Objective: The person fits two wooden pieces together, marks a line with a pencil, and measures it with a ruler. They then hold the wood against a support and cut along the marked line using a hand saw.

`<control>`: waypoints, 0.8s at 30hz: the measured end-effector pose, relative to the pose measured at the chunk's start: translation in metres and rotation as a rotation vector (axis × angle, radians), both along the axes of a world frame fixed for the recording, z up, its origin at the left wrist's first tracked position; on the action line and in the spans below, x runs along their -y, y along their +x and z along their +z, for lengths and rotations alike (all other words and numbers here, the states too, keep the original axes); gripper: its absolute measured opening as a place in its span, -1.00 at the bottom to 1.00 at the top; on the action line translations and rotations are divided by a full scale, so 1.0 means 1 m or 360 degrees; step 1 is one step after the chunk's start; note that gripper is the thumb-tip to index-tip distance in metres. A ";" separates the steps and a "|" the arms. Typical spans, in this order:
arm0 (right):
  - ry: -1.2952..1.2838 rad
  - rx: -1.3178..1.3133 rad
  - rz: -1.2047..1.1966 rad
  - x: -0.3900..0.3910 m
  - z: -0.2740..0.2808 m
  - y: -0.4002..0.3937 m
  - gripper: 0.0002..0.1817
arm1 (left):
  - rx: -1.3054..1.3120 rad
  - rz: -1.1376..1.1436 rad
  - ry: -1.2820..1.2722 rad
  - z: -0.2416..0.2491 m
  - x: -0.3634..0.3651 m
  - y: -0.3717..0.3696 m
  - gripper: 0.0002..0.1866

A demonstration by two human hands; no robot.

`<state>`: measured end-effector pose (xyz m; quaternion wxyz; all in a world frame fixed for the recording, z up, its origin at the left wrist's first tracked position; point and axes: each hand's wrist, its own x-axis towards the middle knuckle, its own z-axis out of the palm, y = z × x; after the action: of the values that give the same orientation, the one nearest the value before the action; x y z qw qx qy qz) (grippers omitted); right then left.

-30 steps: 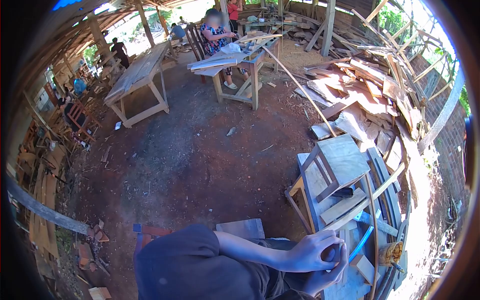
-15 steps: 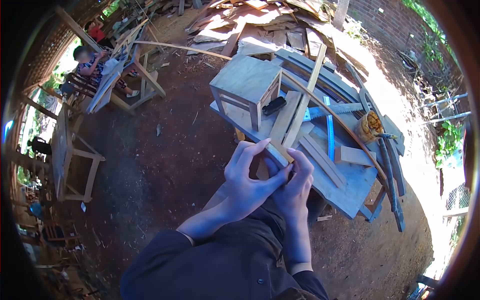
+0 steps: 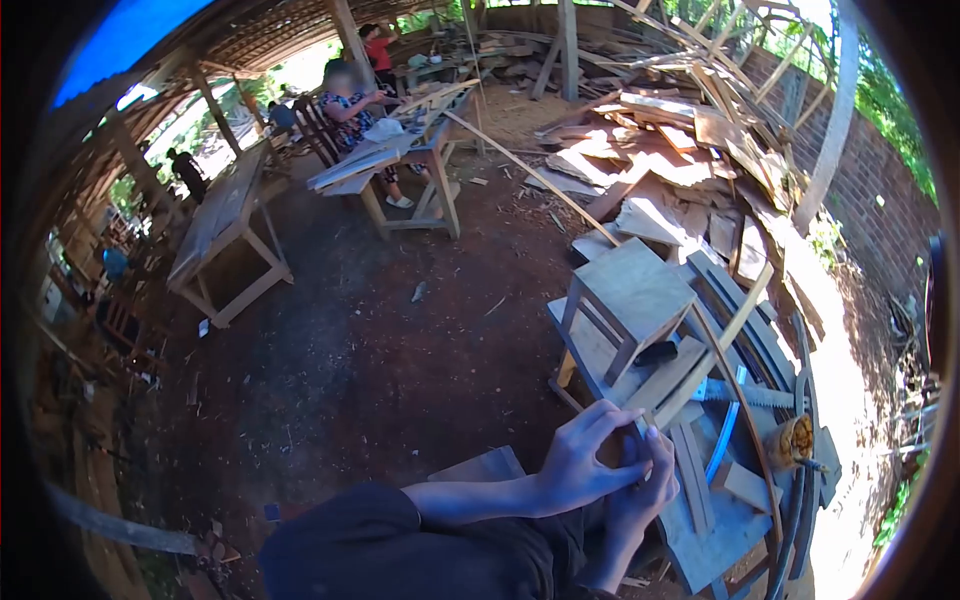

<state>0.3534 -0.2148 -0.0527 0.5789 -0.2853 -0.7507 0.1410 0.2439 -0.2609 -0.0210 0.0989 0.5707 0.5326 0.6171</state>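
Note:
Both hands are together near the left edge of a low workbench (image 3: 695,545). My left hand (image 3: 590,460) has its fingers bent round a small wooden block (image 3: 647,424), of which only a little shows. My right hand (image 3: 648,485) pinches the same block from the other side, its fingers partly hidden. Just beyond them are a small wooden stool (image 3: 640,290), a dark object (image 3: 656,353) and long wood strips. A saw (image 3: 755,396), a blue ruler (image 3: 721,443) and a rusty can (image 3: 790,440) lie or stand to the right.
A wood scrap pile (image 3: 680,170) lies behind the bench. At the upper left, a person (image 3: 350,115) sits at a table (image 3: 438,150), with another person (image 3: 378,55) in red behind. A wooden table (image 3: 215,230) stands at the left; a post (image 3: 835,120) rises at the right.
The view has swung up and to the left, so the bench and both hands now appear lower and further right. Both hands still hold the block, now seen less clearly.

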 end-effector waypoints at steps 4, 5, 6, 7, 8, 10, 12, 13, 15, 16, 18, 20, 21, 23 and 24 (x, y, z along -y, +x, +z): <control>-0.0077 0.0027 -0.0023 0.002 -0.001 0.003 -0.55 | -0.0009 0.0003 -0.0019 0.001 0.001 0.001 -0.38; -0.0066 0.0021 -0.0026 0.002 -0.001 0.003 -0.55 | -0.0015 -0.0001 -0.0008 0.001 0.000 0.001 -0.38; -0.0074 0.0017 -0.0029 0.004 -0.001 0.005 -0.55 | -0.0008 -0.0010 -0.0022 0.001 0.001 0.003 -0.38; -0.0078 0.0012 -0.0030 0.003 -0.001 0.005 -0.55 | -0.0002 -0.0017 -0.0033 0.002 0.000 0.003 -0.39; -0.0080 0.0020 -0.0031 0.004 -0.001 0.008 -0.55 | 0.0006 -0.0018 -0.0035 0.000 -0.001 0.005 -0.39; -0.0120 0.0045 -0.0081 0.004 0.000 0.010 -0.62 | 0.0030 -0.0066 0.0000 -0.003 -0.002 0.005 -0.40; -0.0137 0.0020 -0.0060 0.004 -0.005 0.011 -0.63 | 0.0016 -0.0056 -0.0024 -0.003 -0.001 0.006 -0.40; -0.0148 -0.0004 -0.0050 0.004 -0.006 0.011 -0.64 | 0.0003 -0.0055 -0.0042 -0.003 -0.001 0.007 -0.40; -0.0178 -0.0011 -0.0059 0.005 -0.005 0.012 -0.65 | 0.0000 -0.0057 -0.0029 -0.003 -0.002 0.007 -0.41; -0.0208 -0.0020 -0.0066 0.006 -0.005 0.012 -0.65 | -0.0005 -0.0057 -0.0016 -0.003 -0.002 0.007 -0.41; -0.0169 0.0011 -0.0062 0.006 -0.004 0.014 -0.59 | -0.0018 -0.0051 -0.0018 -0.004 -0.002 0.007 -0.41; -0.0130 0.0040 -0.0064 0.007 -0.002 0.015 -0.54 | -0.0032 -0.0051 -0.0019 -0.004 0.000 0.008 -0.40; -0.0161 0.0032 -0.0086 0.009 0.000 0.016 -0.58 | 0.0001 -0.0075 -0.0035 -0.004 0.000 0.009 -0.40; -0.0187 0.0026 -0.0116 0.011 0.002 0.016 -0.63 | 0.0035 -0.0105 -0.0047 -0.004 -0.001 0.010 -0.40; -0.0193 0.0026 -0.0117 0.011 0.002 0.016 -0.63 | 0.0033 -0.0113 -0.0036 -0.004 -0.001 0.010 -0.40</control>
<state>0.3693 -0.2259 -0.0505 0.5592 -0.3483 -0.7346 0.1625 0.2534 -0.2603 -0.0253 0.1327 0.5815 0.5179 0.6131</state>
